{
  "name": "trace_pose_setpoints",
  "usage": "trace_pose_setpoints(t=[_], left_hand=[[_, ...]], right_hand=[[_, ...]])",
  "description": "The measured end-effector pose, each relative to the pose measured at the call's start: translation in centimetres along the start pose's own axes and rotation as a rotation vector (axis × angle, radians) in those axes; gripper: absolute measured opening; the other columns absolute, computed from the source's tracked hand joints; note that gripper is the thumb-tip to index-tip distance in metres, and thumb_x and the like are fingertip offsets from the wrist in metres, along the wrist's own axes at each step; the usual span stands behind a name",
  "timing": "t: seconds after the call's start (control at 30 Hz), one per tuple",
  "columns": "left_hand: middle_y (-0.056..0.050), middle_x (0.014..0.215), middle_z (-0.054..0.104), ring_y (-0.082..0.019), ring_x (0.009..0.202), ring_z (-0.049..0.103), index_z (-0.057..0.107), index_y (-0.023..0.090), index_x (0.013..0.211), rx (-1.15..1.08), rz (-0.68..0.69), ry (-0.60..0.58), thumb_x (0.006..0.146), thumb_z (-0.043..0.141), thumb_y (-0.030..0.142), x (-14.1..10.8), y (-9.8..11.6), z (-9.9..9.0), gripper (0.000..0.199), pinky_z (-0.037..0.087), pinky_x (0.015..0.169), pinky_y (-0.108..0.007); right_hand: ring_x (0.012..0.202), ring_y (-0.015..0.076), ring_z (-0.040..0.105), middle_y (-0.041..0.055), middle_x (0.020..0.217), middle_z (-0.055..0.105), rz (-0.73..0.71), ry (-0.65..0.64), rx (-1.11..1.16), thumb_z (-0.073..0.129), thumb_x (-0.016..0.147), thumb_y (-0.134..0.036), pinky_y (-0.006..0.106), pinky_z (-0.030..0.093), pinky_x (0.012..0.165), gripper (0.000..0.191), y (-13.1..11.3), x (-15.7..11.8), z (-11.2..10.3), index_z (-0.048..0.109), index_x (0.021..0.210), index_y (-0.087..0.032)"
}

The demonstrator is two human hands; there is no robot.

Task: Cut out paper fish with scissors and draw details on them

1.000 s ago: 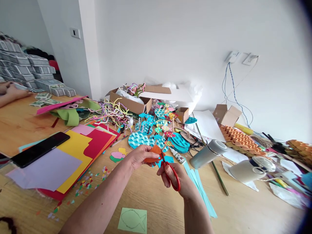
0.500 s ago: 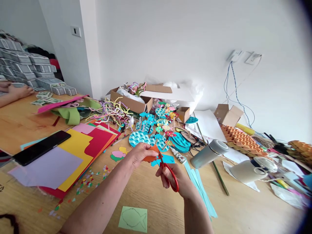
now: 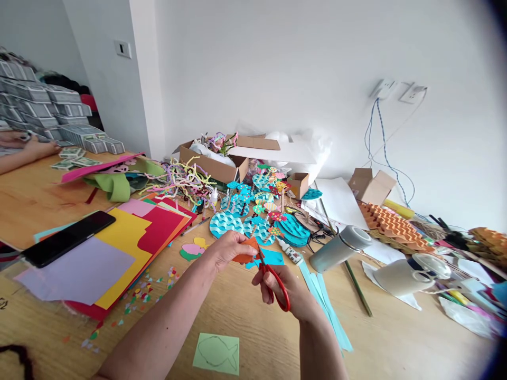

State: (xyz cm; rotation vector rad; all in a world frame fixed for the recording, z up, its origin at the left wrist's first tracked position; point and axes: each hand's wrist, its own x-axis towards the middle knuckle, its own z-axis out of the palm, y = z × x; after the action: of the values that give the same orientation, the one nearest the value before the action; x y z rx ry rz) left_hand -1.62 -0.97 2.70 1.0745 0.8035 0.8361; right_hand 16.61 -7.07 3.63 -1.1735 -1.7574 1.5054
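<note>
Between its thumb and fingers, my left hand point(image 3: 227, 249) pinches a small piece of orange paper point(image 3: 250, 245). My right hand point(image 3: 285, 287) grips red-handled scissors point(image 3: 282, 291), whose blades meet the right edge of that paper. Just beyond lies a piece of blue paper point(image 3: 272, 257), partly hidden by my hands. Pink, yellow and green paper cutouts point(image 3: 193, 249) rest left of my left hand. Nearer to me is a pale green square point(image 3: 216, 353) with a fish outline drawn on it.
Coloured paper sheets point(image 3: 95, 269) and a black phone point(image 3: 69, 238) lie left, near scattered scraps. Blue wavy discs and decorated paper fish point(image 3: 273, 206) crowd the middle. A grey flask point(image 3: 340, 248) and a white cup point(image 3: 410, 275) lie right. Another person's hand point(image 3: 39, 148) is far left.
The scissors and both my hands stay in almost the same place, blades still at the orange paper. At far left, the other person's hand has shifted slightly.
</note>
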Motion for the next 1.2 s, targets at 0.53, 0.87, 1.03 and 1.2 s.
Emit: trace_pose_setpoints(t=[0.53, 0.87, 1.03, 1.2], left_hand=[[-0.004, 0.058, 0.064, -0.011, 0.051, 0.054, 0.069, 0.010, 0.068, 0.035, -0.018, -0.050, 0.053, 0.077, 0.035, -0.2, 0.4, -0.3, 0.030, 0.035, 0.048, -0.022], [-0.011, 0.069, 0.070, -0.015, 0.052, 0.062, 0.066, 0.010, 0.076, -0.217, -0.140, -0.089, 0.062, 0.075, 0.042, -0.2, 0.5, -0.6, 0.036, 0.044, 0.049, -0.024], [-0.006, 0.068, 0.068, -0.011, 0.050, 0.059, 0.065, 0.012, 0.076, -0.458, -0.126, -0.052, 0.064, 0.078, 0.029, 0.1, 0.2, -0.3, 0.025, 0.044, 0.049, -0.021], [-0.007, 0.072, 0.069, -0.009, 0.050, 0.058, 0.066, 0.011, 0.086, -0.579, -0.165, -0.079, 0.068, 0.076, 0.027, 0.3, 0.0, 0.2, 0.026, 0.044, 0.049, -0.019]], right_hand=[[0.042, 0.0089, 0.041, -0.0017, 0.048, 0.051, 0.023, -0.028, -0.033, 0.048, 0.077, -0.074, 0.023, 0.029, 0.042, 0.062, -0.2, -0.2, -0.2, 0.060, 0.076, -0.013], [0.041, 0.0097, 0.042, -0.0023, 0.046, 0.050, -0.006, 0.070, -0.007, 0.047, 0.076, -0.076, 0.023, 0.030, 0.043, 0.063, -0.7, 0.0, -0.2, 0.059, 0.074, -0.014], [0.043, 0.0118, 0.044, -0.0009, 0.045, 0.051, -0.016, 0.153, -0.036, 0.043, 0.078, -0.076, 0.024, 0.031, 0.042, 0.064, -1.2, 0.1, 0.3, 0.061, 0.074, -0.014], [0.043, 0.0123, 0.044, -0.0007, 0.045, 0.051, -0.026, 0.214, -0.016, 0.042, 0.078, -0.076, 0.025, 0.032, 0.043, 0.065, -1.1, 0.4, 0.7, 0.063, 0.075, -0.014]])
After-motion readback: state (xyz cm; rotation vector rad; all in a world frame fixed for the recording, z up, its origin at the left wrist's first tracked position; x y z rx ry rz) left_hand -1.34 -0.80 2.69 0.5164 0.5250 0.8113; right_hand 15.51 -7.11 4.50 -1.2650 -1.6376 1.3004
